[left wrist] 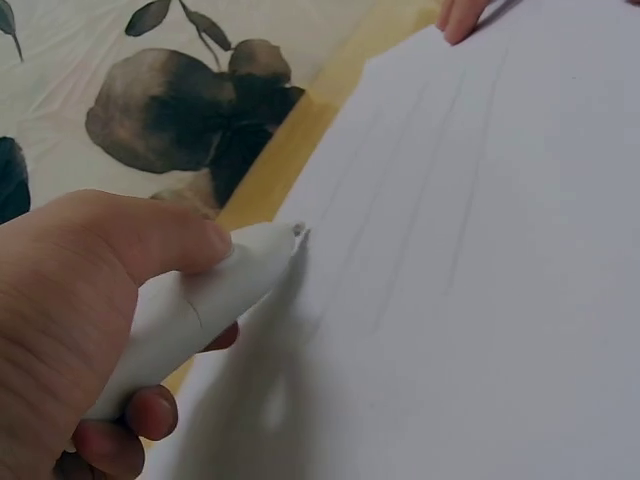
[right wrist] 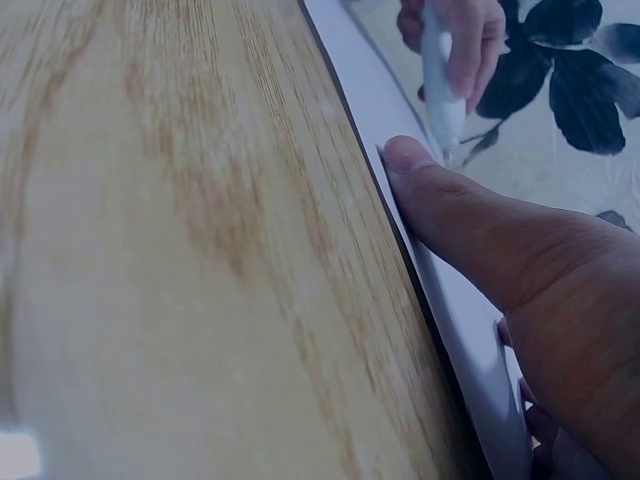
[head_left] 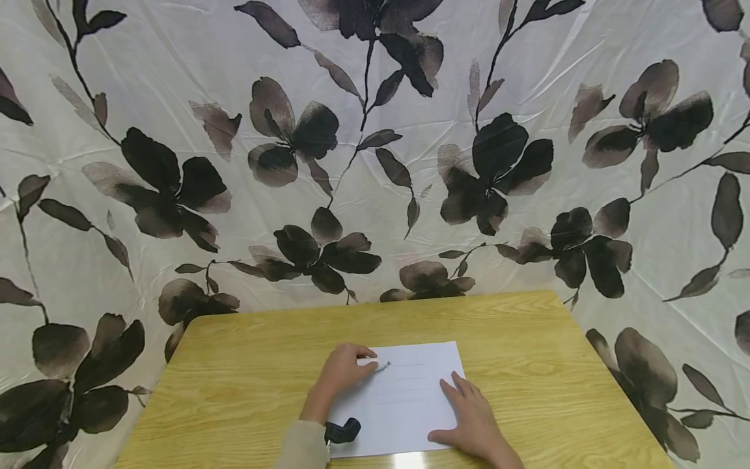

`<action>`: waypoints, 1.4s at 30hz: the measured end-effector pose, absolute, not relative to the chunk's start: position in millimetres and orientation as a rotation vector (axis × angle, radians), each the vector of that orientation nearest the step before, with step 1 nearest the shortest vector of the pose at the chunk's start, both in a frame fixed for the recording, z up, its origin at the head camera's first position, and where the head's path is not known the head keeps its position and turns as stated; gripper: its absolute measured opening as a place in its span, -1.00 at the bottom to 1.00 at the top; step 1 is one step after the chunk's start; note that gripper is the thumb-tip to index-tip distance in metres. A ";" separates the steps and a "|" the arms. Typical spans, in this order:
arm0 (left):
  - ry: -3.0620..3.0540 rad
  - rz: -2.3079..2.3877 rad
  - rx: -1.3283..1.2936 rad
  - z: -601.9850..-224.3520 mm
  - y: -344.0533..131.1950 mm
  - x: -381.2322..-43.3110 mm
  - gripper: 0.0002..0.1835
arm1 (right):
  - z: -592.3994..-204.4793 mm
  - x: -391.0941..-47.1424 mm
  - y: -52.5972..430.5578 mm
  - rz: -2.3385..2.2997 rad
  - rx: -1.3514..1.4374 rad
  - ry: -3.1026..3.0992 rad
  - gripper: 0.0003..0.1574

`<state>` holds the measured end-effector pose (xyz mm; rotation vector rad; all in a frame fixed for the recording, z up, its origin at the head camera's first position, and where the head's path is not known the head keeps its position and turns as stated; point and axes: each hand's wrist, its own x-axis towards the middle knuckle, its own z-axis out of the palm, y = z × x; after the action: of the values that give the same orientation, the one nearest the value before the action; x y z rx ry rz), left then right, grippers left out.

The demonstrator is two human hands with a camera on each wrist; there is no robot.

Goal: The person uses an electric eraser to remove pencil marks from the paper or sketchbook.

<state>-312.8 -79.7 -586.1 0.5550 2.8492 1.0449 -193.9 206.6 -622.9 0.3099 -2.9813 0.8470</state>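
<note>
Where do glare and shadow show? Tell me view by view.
Head view: glare whitens the wood-grain table at the picture's bottom edge; left wrist view: a dark, soft-edged shadow falls on the white paper beside the left hand and its white pen-like tool; right wrist view: a glare patch in the lower left corner.

Sporting a pale beige sleeve on the left arm, and now, right at its end, showing off a chunky black device, rounded and jutting!
</note>
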 end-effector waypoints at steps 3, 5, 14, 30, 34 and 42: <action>2.842 1.062 0.553 -589.2 -78.1 -310.7 -0.82 | -623.4 -194.1 206.5 0.842 0.315 -2.981 0.35; 2.838 1.077 0.536 -590.0 -77.1 -310.0 -0.82 | -623.8 -194.1 207.0 0.838 0.315 -2.978 0.35; 2.849 1.071 0.487 -592.0 -73.0 -310.6 -0.83 | -624.3 -193.6 207.6 0.842 0.316 -2.973 0.36; 2.842 1.046 0.525 -588.2 -71.2 -312.2 -0.83 | -628.8 -194.4 207.6 0.830 0.317 -2.970 0.37; 2.835 1.049 0.506 -590.3 -69.6 -312.6 -0.83 | -629.2 -194.5 208.0 0.829 0.312 -2.968 0.37; 2.844 1.082 0.504 -587.8 -69.4 -311.5 -0.84 | -628.3 -194.5 208.7 0.833 0.303 -2.971 0.38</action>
<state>-311.5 -69.4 -587.8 0.5045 2.8443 1.0822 -194.5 208.7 -628.3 0.3030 -2.9715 0.8326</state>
